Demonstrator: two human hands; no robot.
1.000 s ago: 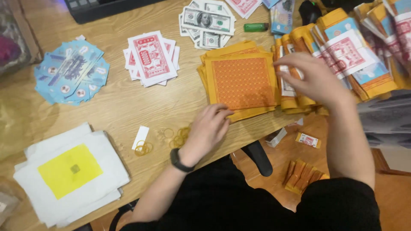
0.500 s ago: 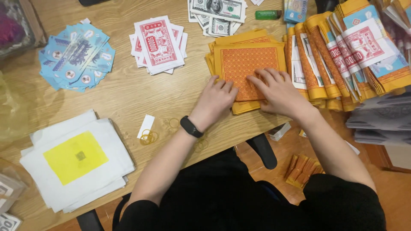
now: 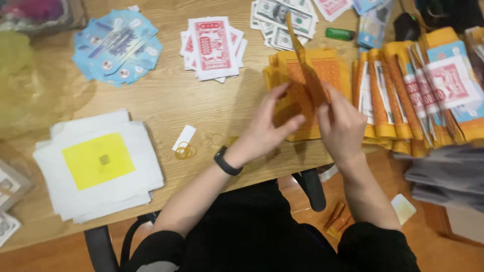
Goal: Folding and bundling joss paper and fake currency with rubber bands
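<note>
Both our hands pinch one orange patterned sheet [image 3: 306,75], lifted nearly on edge above the orange paper stack [image 3: 330,63] on the wooden table [image 3: 166,100]. Our left hand [image 3: 267,128] grips its lower left edge, fingers curled; our right hand [image 3: 343,123] grips the right side. Rubber bands [image 3: 184,150] lie nearby.

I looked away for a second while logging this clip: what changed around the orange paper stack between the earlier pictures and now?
Both hands, flat on the orange paper stack half a second ago, have come up off it. The left hand and right hand now hold an orange sheet lifted up on edge above the stack. The red-printed notes, blue notes, white sheets with a yellow square and rubber bands lie as before.
</note>
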